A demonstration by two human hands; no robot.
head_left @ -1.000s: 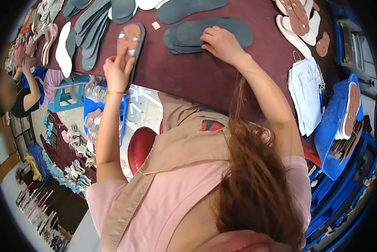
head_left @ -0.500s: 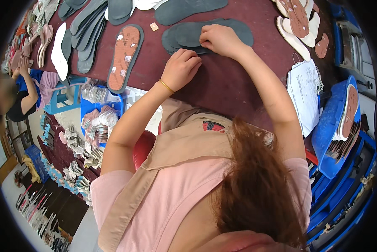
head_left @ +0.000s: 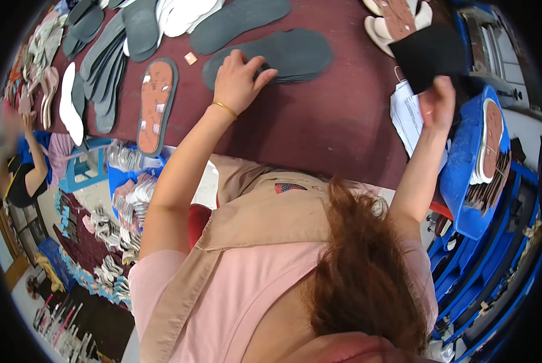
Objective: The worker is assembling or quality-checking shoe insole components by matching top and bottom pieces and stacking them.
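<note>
Your hands are well apart. Your right hand [head_left: 438, 103] is raised beside the blue bin [head_left: 464, 175] and pinches a dark grey insole [head_left: 429, 55] by its lower edge, lifted clear of the maroon table [head_left: 319, 121]. Your left hand [head_left: 239, 81], fingers spread, presses flat on the stack of dark grey insoles [head_left: 295, 54] lying on that table. Left of that stack lies a brown sole [head_left: 156, 106]; beyond it, more grey insoles [head_left: 240, 21].

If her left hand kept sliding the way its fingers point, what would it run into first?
The left hand already rests on the stack of dark grey soles; its fingers point up-right along them, so it would likely just slide farther over that stack.
</note>
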